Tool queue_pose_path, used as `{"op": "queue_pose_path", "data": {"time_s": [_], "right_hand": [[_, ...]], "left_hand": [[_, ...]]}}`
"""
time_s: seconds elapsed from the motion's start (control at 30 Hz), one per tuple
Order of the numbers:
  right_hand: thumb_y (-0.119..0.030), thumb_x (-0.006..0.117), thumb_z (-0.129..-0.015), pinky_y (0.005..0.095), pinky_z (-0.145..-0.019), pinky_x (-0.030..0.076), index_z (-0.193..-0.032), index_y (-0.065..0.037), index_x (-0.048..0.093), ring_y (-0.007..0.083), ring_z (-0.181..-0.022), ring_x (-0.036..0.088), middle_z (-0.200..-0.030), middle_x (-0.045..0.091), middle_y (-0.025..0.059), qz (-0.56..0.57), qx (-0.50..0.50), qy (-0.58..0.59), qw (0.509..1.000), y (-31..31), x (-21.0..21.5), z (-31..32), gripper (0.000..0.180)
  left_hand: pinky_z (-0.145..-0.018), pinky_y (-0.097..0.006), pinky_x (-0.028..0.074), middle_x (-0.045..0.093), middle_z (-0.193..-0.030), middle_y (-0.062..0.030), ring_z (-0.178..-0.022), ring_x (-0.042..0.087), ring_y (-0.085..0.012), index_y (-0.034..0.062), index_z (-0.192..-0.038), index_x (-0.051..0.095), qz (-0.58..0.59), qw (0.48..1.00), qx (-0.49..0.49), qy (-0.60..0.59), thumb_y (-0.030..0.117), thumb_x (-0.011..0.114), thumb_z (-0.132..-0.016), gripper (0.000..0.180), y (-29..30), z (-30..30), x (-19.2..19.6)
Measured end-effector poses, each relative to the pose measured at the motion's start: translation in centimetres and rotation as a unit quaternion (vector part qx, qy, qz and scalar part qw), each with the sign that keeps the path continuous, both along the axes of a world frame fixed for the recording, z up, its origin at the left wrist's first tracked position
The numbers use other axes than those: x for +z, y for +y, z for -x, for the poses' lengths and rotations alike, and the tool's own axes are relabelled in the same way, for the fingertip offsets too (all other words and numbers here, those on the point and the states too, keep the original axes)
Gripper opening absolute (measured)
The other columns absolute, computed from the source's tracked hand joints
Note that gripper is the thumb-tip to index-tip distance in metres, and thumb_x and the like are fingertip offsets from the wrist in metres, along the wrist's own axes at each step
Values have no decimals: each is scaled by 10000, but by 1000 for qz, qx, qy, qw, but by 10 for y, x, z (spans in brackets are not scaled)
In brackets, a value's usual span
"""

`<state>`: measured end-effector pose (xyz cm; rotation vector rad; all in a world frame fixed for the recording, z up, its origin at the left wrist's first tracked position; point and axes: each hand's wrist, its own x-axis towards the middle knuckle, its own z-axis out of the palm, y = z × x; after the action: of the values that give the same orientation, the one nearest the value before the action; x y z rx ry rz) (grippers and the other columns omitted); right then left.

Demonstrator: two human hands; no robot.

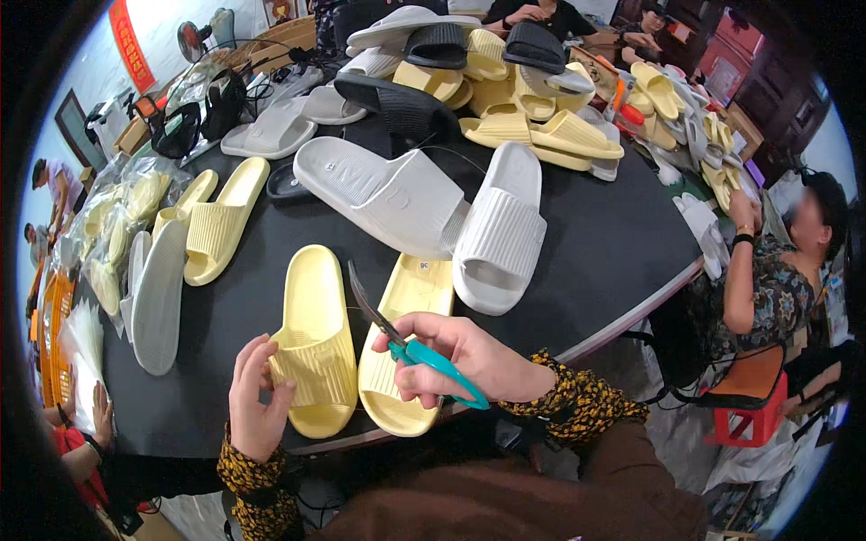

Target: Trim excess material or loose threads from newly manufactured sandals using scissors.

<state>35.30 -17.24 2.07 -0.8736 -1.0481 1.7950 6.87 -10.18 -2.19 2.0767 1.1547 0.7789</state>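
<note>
Two yellow slide sandals lie side by side at the table's near edge, toes toward me. Beside the left yellow slide (313, 361), my left hand (257, 397) has its fingers curved and apart, with the thumb at the strap's outer edge. Nothing shows between those fingers. My right hand (469, 361) grips scissors (437, 368) with teal handles over the right yellow slide (419, 293), partly hiding its strap. The dark blades point up and left, above the gap between the two slides. Just beyond lie a light grey slide (388, 194) and a second grey slide (501, 234).
Yellow slides (225, 221) and upright grey slides (156, 302) stand left on the black table (622, 243). Yellow, grey and black slides pile up at the back. Bagged slides (117, 212) lie far left. A person (776, 270) sits at right near a red stool (744, 419).
</note>
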Motion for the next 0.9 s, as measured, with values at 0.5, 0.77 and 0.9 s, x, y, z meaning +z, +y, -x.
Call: {"op": "queue_pose_path", "data": {"time_s": [0.5, 0.77, 0.9], "right_hand": [[-164, 592, -878, 195, -555, 494, -1192, -16, 465, 62, -667, 574, -787, 585, 30, -27, -84, 3, 996, -19, -6, -21, 369], [-173, 618, -857, 212, -594, 496, -1214, -1, 441, 80, -705, 585, -819, 597, 35, -32, -113, -32, 993, -27, -10, -30, 434], [-175, 620, -857, 207, -592, 482, -1208, 7, 443, 73, -692, 580, -843, 609, 40, -54, -131, -33, 989, -32, -11, -25, 433]], "left_hand": [[-964, -395, 381, 504, -1213, -193, -1151, 455, -368, -14, -1121, 519, -159, 970, -128, 131, 54, 648, -747, 401, 48, -69, 69], [-614, -267, 487, 563, -1045, -119, -679, 593, -152, -28, -1209, 461, -109, 962, -197, 156, 108, 623, -789, 470, 114, -152, 61], [-538, -245, 479, 571, -1013, -110, -615, 579, -118, -29, -1218, 459, -61, 965, -237, 95, 129, 620, -811, 466, 142, -172, 36]]}}
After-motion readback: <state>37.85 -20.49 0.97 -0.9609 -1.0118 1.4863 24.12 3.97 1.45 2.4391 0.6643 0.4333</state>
